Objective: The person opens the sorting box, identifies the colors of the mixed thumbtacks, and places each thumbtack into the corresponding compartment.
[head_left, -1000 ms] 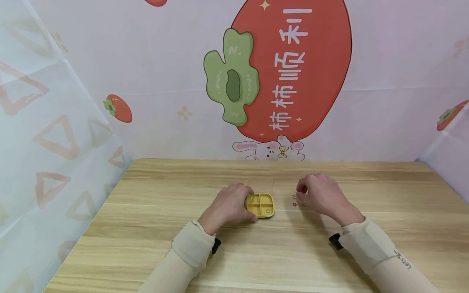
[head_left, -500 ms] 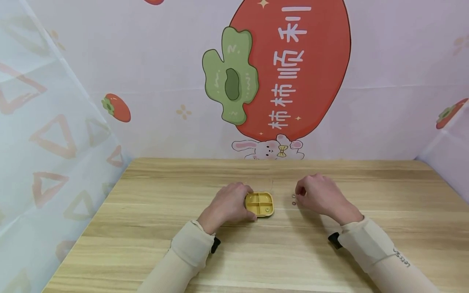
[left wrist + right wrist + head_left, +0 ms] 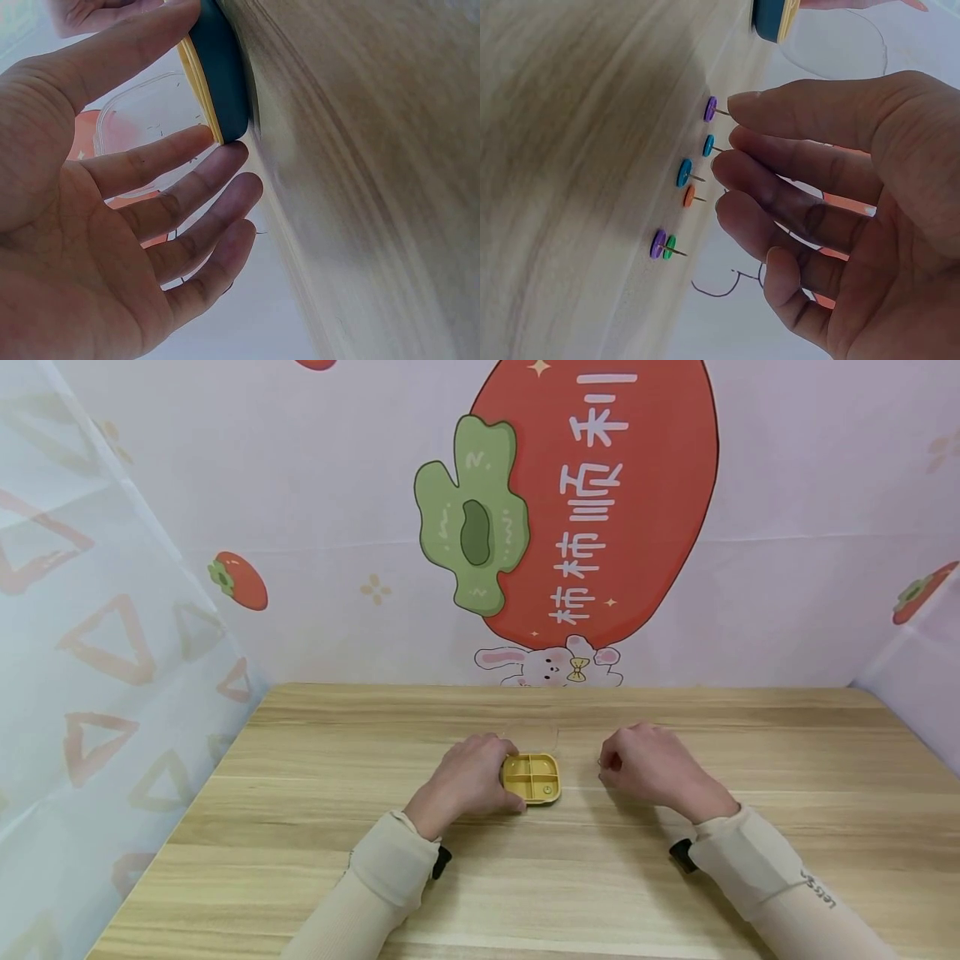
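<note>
Evidently gripping yellow box [image 3: 531, 777] at left side with left hand [image 3: 471, 775], probably for steadiness, leaving compartments [image 3: 543, 767] uncovered. Right of it, holding right hand [image 3: 652, 768] narrow over worktop [image 3: 585, 877], seemingly pinching nothing, beside purple pin [image 3: 710, 109] resting point-up, perhaps for easier grasping.

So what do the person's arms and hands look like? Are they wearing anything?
The left sleeve and right sleeve are cream, with wide cuffs folded back. The right one has small dark writing, hard to read from here. A little black piece pokes out by each wrist. The left hand and right hand are bare: no gloves.
</note>
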Available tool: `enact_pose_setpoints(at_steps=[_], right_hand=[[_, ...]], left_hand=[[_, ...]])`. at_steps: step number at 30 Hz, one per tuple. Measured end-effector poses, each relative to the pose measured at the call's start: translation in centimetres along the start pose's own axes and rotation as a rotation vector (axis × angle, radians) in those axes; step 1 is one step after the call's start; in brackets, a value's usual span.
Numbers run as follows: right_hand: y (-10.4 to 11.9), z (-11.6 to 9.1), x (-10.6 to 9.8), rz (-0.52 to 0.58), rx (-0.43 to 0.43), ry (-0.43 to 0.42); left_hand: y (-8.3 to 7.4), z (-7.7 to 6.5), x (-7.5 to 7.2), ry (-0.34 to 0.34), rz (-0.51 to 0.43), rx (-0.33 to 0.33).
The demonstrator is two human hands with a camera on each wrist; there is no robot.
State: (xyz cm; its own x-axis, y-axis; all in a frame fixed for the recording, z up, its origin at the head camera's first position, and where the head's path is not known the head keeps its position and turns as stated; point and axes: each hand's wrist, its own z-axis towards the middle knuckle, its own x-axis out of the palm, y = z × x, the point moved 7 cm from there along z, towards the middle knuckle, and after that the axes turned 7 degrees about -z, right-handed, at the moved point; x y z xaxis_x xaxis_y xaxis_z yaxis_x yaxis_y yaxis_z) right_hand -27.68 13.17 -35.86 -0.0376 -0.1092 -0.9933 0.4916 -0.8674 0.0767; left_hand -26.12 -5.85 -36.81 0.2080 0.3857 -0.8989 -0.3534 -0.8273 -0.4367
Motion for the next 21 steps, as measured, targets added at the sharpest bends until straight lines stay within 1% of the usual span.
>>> enact_pose_setpoints(at_steps=[5,14,21], right_hand=[[0.07,0.05,0.39,0.003,0.005,0.019],[0.31,0.03,0.77,-0.012,0.008,0.032],[0.4,0.05,0.89,-0.011,0.006,0.012]], left_hand=[[0.0,-0.05,0.01,0.004,-0.005,-0.009],[-0.04,-0.13,-0.02,0.002,-0.008,-0.006],[-0.09,-0.11,0.03,0.003,0.003,0.0]])
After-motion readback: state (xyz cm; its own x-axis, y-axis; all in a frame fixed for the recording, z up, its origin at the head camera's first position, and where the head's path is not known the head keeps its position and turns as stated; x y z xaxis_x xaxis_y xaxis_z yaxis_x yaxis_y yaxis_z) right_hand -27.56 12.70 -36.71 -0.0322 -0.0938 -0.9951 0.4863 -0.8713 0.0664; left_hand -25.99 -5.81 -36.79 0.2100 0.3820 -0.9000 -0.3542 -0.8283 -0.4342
